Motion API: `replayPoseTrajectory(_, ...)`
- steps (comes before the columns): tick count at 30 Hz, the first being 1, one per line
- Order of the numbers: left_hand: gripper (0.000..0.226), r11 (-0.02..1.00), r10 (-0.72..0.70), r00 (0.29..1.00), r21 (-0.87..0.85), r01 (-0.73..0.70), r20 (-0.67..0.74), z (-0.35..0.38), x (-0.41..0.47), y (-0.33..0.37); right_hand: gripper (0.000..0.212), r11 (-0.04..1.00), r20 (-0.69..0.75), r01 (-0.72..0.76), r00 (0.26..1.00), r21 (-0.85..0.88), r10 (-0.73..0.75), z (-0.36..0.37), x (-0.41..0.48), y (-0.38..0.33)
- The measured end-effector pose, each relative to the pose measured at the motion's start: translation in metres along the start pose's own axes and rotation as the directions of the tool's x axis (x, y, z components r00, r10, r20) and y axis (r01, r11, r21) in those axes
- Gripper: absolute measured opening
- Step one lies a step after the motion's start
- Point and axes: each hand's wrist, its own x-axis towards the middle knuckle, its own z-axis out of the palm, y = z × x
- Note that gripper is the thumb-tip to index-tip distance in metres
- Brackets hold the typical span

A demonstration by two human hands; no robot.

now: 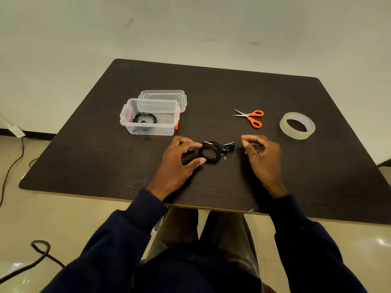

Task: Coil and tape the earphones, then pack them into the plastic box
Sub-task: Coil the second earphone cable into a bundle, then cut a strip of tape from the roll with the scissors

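Black earphones, already wound into a small coil, sit low over the near middle of the dark table, with the earbuds and a plug end sticking out to the right of the loop. Left hand pinches the coil's left side between thumb and fingertips. Right hand hovers just beside the coil, apart from it, fingers curled; too blurred to tell whether it holds a strip of tape or nothing. No tape is clearly visible around this coil, though a glint on it could be some; cannot say. A tiny pale scrap lies on the table just right of the coil. Clear plastic box stands open, far left of the hands, and another coiled black cable already lies in it; its lid rests behind, touching it. Orange-handled scissors and a clear tape roll lie at far right, neither one held. Judgement: coiling is done, taping is either in hand or just finished, and packing this coil into the box is left, then probably the lid.
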Motion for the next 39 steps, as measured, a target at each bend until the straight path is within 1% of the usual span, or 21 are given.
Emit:
replayPoseTrajectory(3,0.030,0.999,0.030,0.999,-0.018,-0.030,-0.024,0.000,0.001,0.003,0.018,0.999,-0.039,-0.007,0.999,-0.033,0.006,-0.002,0.001,0.001)
replayPoseTrajectory(8,0.016,0.992,0.126,0.988,0.015,-0.125,-0.089,0.002,0.014,0.015,0.017,0.992,0.007,0.058,0.998,-0.112,-0.058,-0.005,0.008,-0.004)
replayPoseTrajectory(11,0.012,0.989,0.146,0.981,0.014,-0.146,-0.128,-0.001,0.033,0.024,0.017,0.984,0.017,0.084,0.996,-0.157,-0.082,-0.014,0.021,-0.005)
replayPoseTrajectory(13,0.010,0.989,0.146,0.982,0.008,-0.146,-0.122,-0.001,0.047,0.028,0.018,0.973,0.026,0.083,0.996,-0.213,-0.080,-0.022,0.032,-0.002)
replayPoseTrajectory(14,0.010,0.990,0.143,0.983,0.010,-0.143,-0.112,0.001,0.053,0.029,0.019,0.962,0.003,0.083,0.996,-0.261,-0.086,-0.027,0.037,0.001)
replayPoseTrajectory(17,0.009,0.992,0.129,0.988,0.008,-0.128,-0.084,0.009,0.071,0.033,0.021,0.891,-0.131,0.054,0.983,-0.450,-0.126,-0.048,0.051,0.011)
replayPoseTrajectory(18,0.009,0.992,0.130,0.989,0.016,-0.129,-0.071,0.013,0.076,0.035,0.024,0.853,-0.153,0.035,0.979,-0.521,-0.134,-0.055,0.056,0.014)
replayPoseTrajectory(19,0.010,0.991,0.135,0.989,0.032,-0.133,-0.054,0.016,0.080,0.038,0.030,0.801,-0.149,-0.001,0.983,-0.599,-0.110,-0.061,0.060,0.017)
replayPoseTrajectory(21,0.011,0.988,0.146,0.989,0.047,-0.145,-0.018,0.023,0.088,0.046,0.048,0.658,-0.093,-0.089,0.995,-0.747,0.029,-0.068,0.069,0.021)
replayPoseTrajectory(22,0.012,0.988,0.148,0.989,0.043,-0.148,0.000,0.027,0.092,0.050,0.054,0.610,-0.065,-0.113,0.993,-0.784,0.101,-0.069,0.071,0.024)
replayPoseTrajectory(23,0.012,0.988,0.149,0.989,0.044,-0.150,0.023,0.032,0.095,0.054,0.055,0.602,-0.048,-0.122,0.989,-0.789,0.138,-0.070,0.072,0.028)
replayPoseTrajectory(25,0.014,0.987,0.143,0.987,0.058,-0.147,0.068,0.040,0.099,0.062,0.048,0.650,-0.042,-0.109,0.992,-0.752,0.119,-0.071,0.070,0.034)
replayPoseTrajectory(28,0.015,0.988,0.141,0.985,0.052,-0.147,0.102,0.046,0.098,0.067,0.032,0.772,-0.036,-0.092,0.995,-0.628,0.090,-0.077,0.057,0.031)
replayPoseTrajectory(30,0.018,0.989,0.135,0.984,0.047,-0.142,0.119,0.047,0.096,0.067,0.031,0.848,-0.006,-0.060,0.998,-0.526,0.067,-0.078,0.043,0.025)
replayPoseTrajectory(33,0.026,0.989,0.143,0.984,0.018,-0.146,0.104,0.043,0.089,0.066,0.030,0.928,0.020,0.057,0.998,-0.369,-0.054,-0.072,0.020,0.011)
replayPoseTrajectory(35,0.038,0.983,0.177,0.979,-0.054,-0.173,0.099,0.039,0.084,0.067,0.030,0.964,0.025,0.101,0.995,-0.246,-0.098,-0.063,0.008,0.003)
replayPoseTrajectory(37,0.059,0.972,0.222,0.964,-0.107,-0.207,0.146,0.035,0.080,0.067,0.031,0.992,0.025,0.078,0.997,-0.100,-0.076,-0.055,0.001,-0.009)
replayPoseTrajectory(39,0.075,0.963,0.271,0.938,-0.057,-0.265,0.216,0.030,0.077,0.065,0.032,0.997,0.054,0.075,0.996,0.032,-0.077,-0.050,-0.003,-0.024)
